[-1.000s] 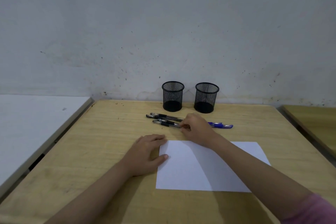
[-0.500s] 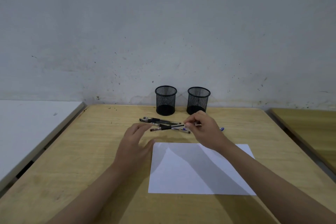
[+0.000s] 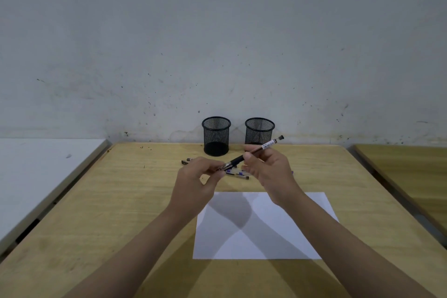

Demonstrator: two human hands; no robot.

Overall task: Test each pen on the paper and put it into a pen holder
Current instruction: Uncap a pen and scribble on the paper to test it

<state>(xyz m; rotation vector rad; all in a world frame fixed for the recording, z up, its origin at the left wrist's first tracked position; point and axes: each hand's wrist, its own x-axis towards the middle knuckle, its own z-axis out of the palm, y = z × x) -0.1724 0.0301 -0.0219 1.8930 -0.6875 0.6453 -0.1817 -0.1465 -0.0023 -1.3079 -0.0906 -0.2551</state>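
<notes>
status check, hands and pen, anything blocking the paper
Right hand grips black pen mid-barrel, raised over desk. Left hand fingers pinch its tip end. Paper unmarked, nothing on it. Both holders look empty.

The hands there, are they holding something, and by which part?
One black pen, held above the table. The right hand grips its barrel near the middle; the left hand pinches its tip end, where the cap would sit.

Two bare forearms reach out from the near edge of the wooden table (image 3: 96, 201). The left hand (image 3: 193, 184) and right hand (image 3: 271, 172) wear nothing (no rings, watch or gloves). No sleeve shows on either arm.
</notes>
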